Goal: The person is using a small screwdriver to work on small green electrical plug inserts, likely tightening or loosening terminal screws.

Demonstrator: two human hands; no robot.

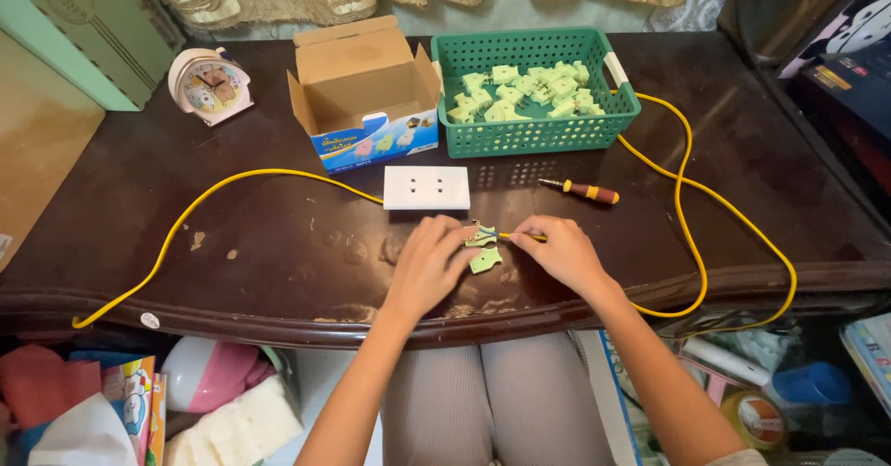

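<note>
Green plug shell (482, 236) sits on the dark surface (278, 234) below the white socket plate (427, 187), pinched by the left hand (429, 266); a second half (485, 261) lies just beneath; the right hand (561, 252) pinches the yellow cable (682, 197) end against it; screwdriver (580, 189) and green basket (534, 132) lie beyond.

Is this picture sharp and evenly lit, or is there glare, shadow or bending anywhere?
Head view: mostly sharp, soft even light; pale sheen on the dark table; the green basket throws a dotted shadow in front; the table's front edge bows from the wide lens; left hand and right hand show no blur.
</note>
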